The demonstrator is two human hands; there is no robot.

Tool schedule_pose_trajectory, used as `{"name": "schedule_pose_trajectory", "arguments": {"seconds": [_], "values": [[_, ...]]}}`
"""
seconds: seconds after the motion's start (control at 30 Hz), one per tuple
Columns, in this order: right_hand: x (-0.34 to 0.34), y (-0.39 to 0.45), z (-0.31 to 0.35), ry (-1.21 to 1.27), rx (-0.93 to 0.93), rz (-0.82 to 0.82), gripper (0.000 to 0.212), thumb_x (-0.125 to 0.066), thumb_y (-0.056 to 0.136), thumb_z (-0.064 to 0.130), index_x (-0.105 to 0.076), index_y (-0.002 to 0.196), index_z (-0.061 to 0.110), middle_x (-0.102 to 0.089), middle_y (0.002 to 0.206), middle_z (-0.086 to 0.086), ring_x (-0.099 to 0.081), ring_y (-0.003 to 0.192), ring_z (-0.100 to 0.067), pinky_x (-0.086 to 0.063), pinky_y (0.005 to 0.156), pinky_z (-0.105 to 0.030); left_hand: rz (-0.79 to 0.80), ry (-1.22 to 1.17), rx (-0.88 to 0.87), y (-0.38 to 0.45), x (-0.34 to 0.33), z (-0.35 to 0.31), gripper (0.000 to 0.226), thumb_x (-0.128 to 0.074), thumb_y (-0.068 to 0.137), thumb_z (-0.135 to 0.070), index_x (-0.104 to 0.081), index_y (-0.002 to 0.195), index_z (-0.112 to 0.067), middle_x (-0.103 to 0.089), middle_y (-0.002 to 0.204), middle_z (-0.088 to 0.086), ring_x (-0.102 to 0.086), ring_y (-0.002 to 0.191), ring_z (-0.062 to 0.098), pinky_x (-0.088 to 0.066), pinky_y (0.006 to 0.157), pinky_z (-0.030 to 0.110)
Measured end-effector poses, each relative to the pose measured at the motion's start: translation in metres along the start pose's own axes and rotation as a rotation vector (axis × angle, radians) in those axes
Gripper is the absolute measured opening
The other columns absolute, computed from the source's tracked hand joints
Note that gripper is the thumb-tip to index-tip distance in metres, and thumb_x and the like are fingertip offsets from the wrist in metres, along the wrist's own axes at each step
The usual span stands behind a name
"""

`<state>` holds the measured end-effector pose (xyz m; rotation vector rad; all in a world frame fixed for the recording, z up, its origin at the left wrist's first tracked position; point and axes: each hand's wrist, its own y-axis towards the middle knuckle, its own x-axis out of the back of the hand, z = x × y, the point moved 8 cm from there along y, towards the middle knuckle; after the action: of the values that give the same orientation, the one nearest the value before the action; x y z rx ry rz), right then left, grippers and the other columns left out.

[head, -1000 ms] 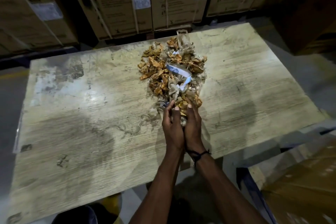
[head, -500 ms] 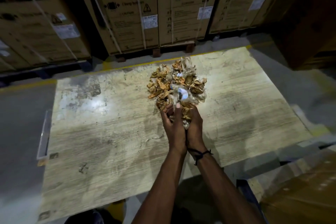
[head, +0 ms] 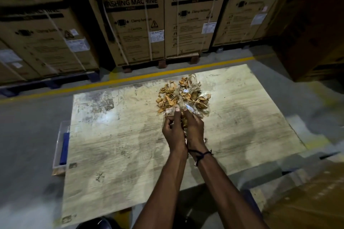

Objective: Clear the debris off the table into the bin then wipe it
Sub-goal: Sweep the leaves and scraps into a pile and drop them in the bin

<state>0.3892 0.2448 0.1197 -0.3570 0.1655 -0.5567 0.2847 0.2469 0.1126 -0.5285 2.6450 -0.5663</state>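
Head view. Both hands, the left hand (head: 174, 132) and the right hand (head: 194, 130), are pressed together at centre frame, fingers curled round the near end of a bundle of debris (head: 183, 95) of crumpled brown scraps and clear film, which fans out above the table (head: 130, 154). To carry it well, keep the palms cupped close beneath so loose scraps do not fall. A clear container (head: 62, 145) at the table's left edge may be the bin.
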Motion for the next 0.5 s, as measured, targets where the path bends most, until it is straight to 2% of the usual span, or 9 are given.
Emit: {"name": "schedule_pose_trajectory", "arguments": {"seconds": [0.07, 0.17, 0.27, 0.37, 0.43, 0.5], "values": [[-0.007, -0.003, 0.005, 0.038, 0.0, 0.001, 0.018, -0.073, 0.096, 0.039, -0.078, 0.098, 0.022, -0.079, 0.101, -0.004, -0.074, 0.1, -0.029, -0.057, 0.093, -0.053, 0.004, -0.017, -0.01, 0.002, 0.0, -0.01, 0.037, -0.075, 0.097, -0.035, -0.055, 0.077, -0.011, -0.051, 0.067, 0.001, -0.048, 0.065, 0.014, -0.045, 0.065, 0.034], [-0.014, -0.004, 0.014, 0.125, -0.034, 0.012, 0.008, -0.074, 0.095, 0.03, -0.072, 0.101, 0.025, -0.075, 0.109, -0.003, -0.071, 0.108, -0.028, -0.055, 0.099, -0.052, -0.004, -0.044, -0.043, 0.006, -0.001, -0.023, 0.033, -0.077, 0.096, -0.03, -0.049, 0.086, -0.014, -0.049, 0.084, 0.01, -0.049, 0.074, 0.019, -0.044, 0.07, 0.039], [-0.019, -0.004, 0.023, 0.124, -0.056, 0.03, 0.021, -0.064, 0.101, 0.022, -0.074, 0.111, 0.006, -0.074, 0.108, -0.004, -0.07, 0.107, -0.029, -0.055, 0.098, -0.05, -0.001, -0.086, -0.008, 0.008, -0.007, -0.031, 0.027, -0.077, 0.094, -0.018, -0.054, 0.107, -0.019, -0.061, 0.099, 0.009, -0.062, 0.084, 0.022, -0.051, 0.074, 0.037], [-0.023, -0.006, 0.03, 0.114, -0.081, 0.079, 0.031, -0.066, 0.089, 0.037, -0.077, 0.094, 0.008, -0.076, 0.097, -0.007, -0.07, 0.098, -0.031, -0.055, 0.084, -0.046, -0.006, -0.055, -0.033, 0.009, -0.01, -0.038, 0.024, -0.073, 0.097, -0.018, -0.066, 0.119, -0.014, -0.069, 0.109, 0.003, -0.067, 0.093, 0.017, -0.054, 0.078, 0.031], [-0.024, -0.005, 0.034, 0.085, -0.073, 0.103, 0.036, -0.066, 0.074, 0.049, -0.078, 0.082, 0.016, -0.076, 0.092, -0.005, -0.07, 0.094, -0.029, -0.054, 0.082, -0.046, 0.008, -0.021, -0.045, 0.006, -0.014, -0.041, 0.013, -0.069, 0.099, -0.02, -0.071, 0.111, -0.016, -0.071, 0.105, -0.002, -0.067, 0.09, 0.012, -0.053, 0.08, 0.03], [-0.023, -0.003, 0.036, 0.078, -0.072, 0.11, 0.041, -0.066, 0.066, 0.058, -0.08, 0.078, 0.02, -0.077, 0.091, -0.003, -0.071, 0.096, -0.029, -0.054, 0.083, -0.048, 0.019, 0.009, -0.052, 0.002, -0.017, -0.045, 0.013, -0.066, 0.101, -0.024, -0.072, 0.106, -0.013, -0.07, 0.1, -0.002, -0.064, 0.086, 0.012, -0.05, 0.078, 0.033]]}}
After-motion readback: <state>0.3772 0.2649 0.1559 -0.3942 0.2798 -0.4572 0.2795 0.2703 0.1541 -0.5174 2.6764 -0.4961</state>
